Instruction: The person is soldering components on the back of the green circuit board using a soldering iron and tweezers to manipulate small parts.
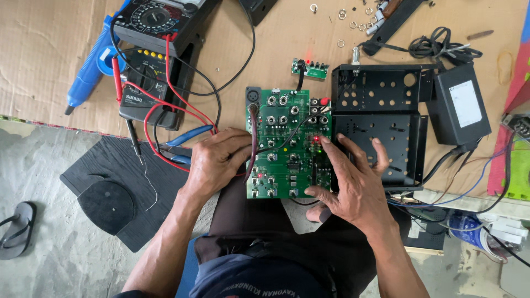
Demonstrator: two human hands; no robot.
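Evidently the green circuit board (288, 144) sat at mid-frame, out of its black metal case (381, 124) to the right, wires attached and a red light glowing. The left hand (216, 160) gripped its left edge with curled fingers; the right hand (353, 185) held its right edge, fingers spread. Loose nuts (353, 19) lay upper right, so reassembly remained undone.

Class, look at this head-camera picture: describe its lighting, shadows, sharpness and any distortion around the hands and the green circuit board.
Head view: soft, even daylight, no harsh glare; the green circuit board is sharp, with a red light glowing on it; the left hand and right hand cast only faint shadows; the wide lens bends the cardboard edge at the left; the sandal in the corner looks slightly softer.
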